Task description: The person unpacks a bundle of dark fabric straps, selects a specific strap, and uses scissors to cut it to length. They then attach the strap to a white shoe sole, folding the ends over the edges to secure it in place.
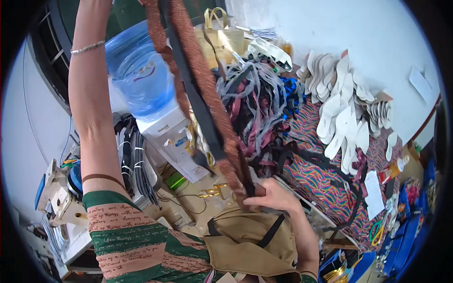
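My right hand [276,195] is closed around the lower ends of long strips, in the lower middle of the head view. The glittery brown strips [207,94] and a black strip [188,78] run from there up past the top edge, slightly blurred. My left forearm [92,89], with a bracelet near the wrist, reaches up the left side; its hand lies beyond the top edge. Below my right hand hangs a tan apron or bag-like cloth [250,240] with black straps, against my body.
A tangled heap of ribbons and strips [257,101] lies on a table with a colourful wavy-patterned cloth [311,188]. White insole-shaped pieces [337,127] are piled behind. A blue plastic-wrapped bundle [141,75] sits on a white box [172,141]. A sewing machine [66,200] stands at the left.
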